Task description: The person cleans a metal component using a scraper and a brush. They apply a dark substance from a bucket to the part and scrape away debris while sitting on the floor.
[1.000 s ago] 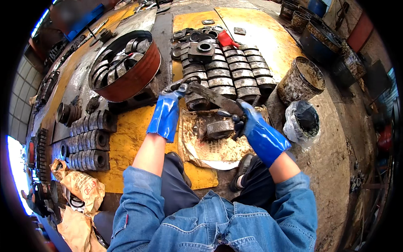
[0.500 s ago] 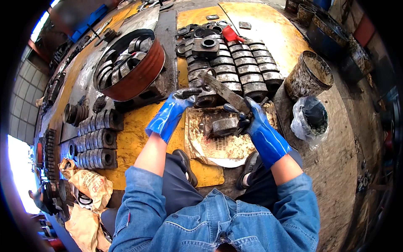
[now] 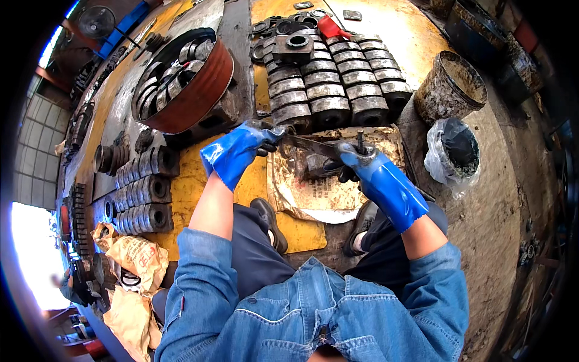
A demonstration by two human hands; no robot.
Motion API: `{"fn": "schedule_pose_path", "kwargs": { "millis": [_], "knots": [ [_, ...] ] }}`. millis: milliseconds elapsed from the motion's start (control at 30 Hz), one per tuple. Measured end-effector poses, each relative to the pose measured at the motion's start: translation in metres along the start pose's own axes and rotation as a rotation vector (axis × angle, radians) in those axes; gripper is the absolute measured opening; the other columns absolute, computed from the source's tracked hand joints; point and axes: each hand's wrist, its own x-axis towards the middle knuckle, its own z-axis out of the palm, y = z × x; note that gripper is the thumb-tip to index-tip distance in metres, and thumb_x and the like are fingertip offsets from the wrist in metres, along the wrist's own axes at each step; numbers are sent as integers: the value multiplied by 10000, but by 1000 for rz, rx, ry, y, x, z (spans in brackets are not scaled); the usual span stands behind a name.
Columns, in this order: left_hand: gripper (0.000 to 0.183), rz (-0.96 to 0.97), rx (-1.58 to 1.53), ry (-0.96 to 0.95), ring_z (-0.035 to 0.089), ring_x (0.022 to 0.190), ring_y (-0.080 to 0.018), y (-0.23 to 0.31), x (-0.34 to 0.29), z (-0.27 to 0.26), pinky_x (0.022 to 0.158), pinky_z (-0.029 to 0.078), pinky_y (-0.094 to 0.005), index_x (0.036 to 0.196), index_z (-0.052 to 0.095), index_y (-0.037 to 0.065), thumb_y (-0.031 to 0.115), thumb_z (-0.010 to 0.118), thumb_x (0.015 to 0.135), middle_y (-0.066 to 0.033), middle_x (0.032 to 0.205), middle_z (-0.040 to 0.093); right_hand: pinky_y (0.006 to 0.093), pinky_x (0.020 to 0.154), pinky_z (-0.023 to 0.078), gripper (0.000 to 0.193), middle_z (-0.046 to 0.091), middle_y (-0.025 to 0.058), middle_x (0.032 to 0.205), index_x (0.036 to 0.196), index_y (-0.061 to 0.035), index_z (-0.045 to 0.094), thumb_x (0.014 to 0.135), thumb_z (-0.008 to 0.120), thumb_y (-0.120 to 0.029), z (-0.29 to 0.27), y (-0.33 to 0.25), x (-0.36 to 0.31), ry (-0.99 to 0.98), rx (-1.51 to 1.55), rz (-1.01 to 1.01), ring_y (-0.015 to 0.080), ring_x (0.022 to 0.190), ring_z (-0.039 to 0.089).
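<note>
The blade [image 3: 313,146] is up over a dirty sheet [image 3: 295,194]. My right hand [image 3: 357,160] grips it; my left hand [image 3: 263,139] is curled by its tip — whether it pinches anything, I can't tell. This looks like blade work, and calls for a steady grip. Around the floor [image 3: 476,253]: metal parts [image 3: 325,93], a drum [image 3: 202,99], a bucket [image 3: 437,101].

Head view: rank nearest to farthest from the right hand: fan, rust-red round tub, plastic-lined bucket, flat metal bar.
1. Flat metal bar: in the right hand.
2. Plastic-lined bucket: to its right.
3. Rust-red round tub: left, ahead.
4. Fan: far upper left.
</note>
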Motion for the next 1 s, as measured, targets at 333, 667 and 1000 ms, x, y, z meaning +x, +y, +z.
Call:
{"fn": "schedule_pose_path", "kwargs": {
  "millis": [333, 667, 1000],
  "knots": [
    [193, 68, 276, 39, 538, 572, -114, -38, 38, -22, 488, 409, -286, 884, 682, 32, 211, 612, 893, -37, 707, 633, 317, 714, 517, 359, 667, 134, 931, 1206, -115, 592, 871, 563, -242, 4, 1, 14, -173, -779, -312, 238, 854, 651],
    [271, 64, 280, 106, 335, 600, -140, -66, 69, -37, 511, 314, -330, 888, 618, 4, 273, 594, 897, -60, 699, 516, 414, 651, 531, 353, 679, 117, 883, 1205, -250, 603, 859, 584, -317, 5, -4, 0, 83, -1136, -589, 330, 778, 653],
    [168, 201, 89, 60, 604, 618, -122, -44, 54, -20, 494, 435, -254, 971, 668, 33, 187, 649, 906, -52, 801, 690, 352, 657, 526, 287, 665, 109, 850, 1130, -148, 612, 853, 602, -224, -5, -1, 15, 21, -995, -384, 283, 749, 641]
  ]
}}
